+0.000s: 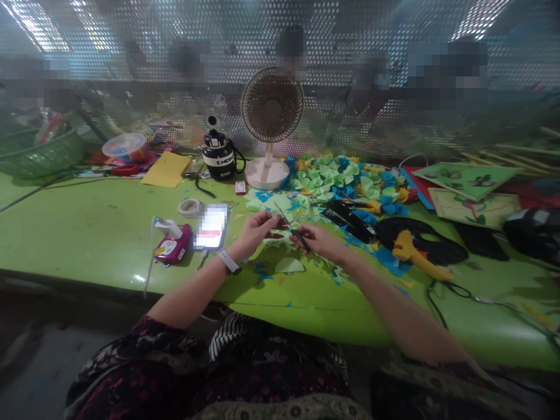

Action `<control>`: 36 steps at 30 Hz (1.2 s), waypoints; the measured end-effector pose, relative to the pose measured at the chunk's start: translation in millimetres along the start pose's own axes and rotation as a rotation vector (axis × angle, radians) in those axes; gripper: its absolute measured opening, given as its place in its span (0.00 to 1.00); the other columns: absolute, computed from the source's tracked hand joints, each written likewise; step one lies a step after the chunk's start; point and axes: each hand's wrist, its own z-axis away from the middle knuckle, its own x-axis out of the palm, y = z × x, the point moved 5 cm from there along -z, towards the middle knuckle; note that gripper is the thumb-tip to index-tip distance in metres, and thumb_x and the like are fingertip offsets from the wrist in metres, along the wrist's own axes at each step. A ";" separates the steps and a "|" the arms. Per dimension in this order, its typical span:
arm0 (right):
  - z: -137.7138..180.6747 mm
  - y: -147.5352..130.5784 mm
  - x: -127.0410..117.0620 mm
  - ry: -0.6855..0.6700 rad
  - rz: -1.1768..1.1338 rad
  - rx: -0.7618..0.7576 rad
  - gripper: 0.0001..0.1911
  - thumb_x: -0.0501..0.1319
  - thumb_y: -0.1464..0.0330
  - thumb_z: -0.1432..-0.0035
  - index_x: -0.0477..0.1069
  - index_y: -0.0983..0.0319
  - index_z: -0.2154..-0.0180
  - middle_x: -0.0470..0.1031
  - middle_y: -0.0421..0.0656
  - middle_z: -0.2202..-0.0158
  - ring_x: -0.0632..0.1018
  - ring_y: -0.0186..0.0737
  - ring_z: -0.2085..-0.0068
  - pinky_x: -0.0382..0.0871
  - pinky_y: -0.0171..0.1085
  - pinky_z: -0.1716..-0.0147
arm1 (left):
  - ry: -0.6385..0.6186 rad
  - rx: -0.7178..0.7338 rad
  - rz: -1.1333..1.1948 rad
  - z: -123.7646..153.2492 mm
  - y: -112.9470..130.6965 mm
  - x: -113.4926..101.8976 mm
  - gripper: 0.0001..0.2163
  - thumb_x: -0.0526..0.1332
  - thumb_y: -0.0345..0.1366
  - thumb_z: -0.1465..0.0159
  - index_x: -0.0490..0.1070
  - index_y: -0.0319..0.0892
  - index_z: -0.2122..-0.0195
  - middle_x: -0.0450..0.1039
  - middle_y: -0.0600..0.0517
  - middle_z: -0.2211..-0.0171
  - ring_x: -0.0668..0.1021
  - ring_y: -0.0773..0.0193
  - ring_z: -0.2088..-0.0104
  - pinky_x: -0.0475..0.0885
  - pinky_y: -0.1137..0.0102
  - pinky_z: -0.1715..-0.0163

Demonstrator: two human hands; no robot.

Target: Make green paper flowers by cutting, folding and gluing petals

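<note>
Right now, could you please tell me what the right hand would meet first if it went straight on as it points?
Most likely the left hand, just ahead of the right hand, which holds the scissors; depth is unclear in this single view.

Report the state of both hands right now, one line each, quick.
Left hand: fingers bent, close to the scissors; whether it grips anything cannot be told.
Right hand: closed, holding the scissors.

Craft workspace — green table (109,224) strewn with paper cutouts (326,175) — stapler (355,223), glue gun (406,247).
</note>
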 end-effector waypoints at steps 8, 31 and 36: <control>1.5 -0.9 0.0 -0.004 0.002 -0.003 0.29 0.70 0.44 0.59 0.65 0.60 0.70 0.71 0.36 0.76 0.70 0.33 0.74 0.69 0.35 0.73 | 0.032 -0.002 0.004 0.8 1.9 -0.1 0.22 0.72 0.52 0.49 0.67 0.40 0.71 0.79 0.47 0.67 0.82 0.59 0.64 0.76 0.69 0.68; -0.4 -0.2 -0.5 0.025 0.025 -0.005 0.27 0.70 0.45 0.58 0.65 0.59 0.72 0.71 0.36 0.78 0.69 0.32 0.76 0.65 0.34 0.76 | 0.003 0.055 -0.120 -0.1 4.3 -0.8 0.18 0.67 0.52 0.42 0.72 0.40 0.68 0.74 0.52 0.71 0.77 0.67 0.71 0.73 0.73 0.71; 0.6 -2.3 -1.8 0.032 0.014 0.003 0.27 0.70 0.45 0.57 0.65 0.59 0.72 0.73 0.36 0.77 0.71 0.33 0.75 0.66 0.34 0.75 | -0.034 0.049 -0.145 0.0 3.4 1.3 0.17 0.66 0.50 0.40 0.72 0.40 0.68 0.73 0.52 0.73 0.76 0.67 0.72 0.73 0.73 0.72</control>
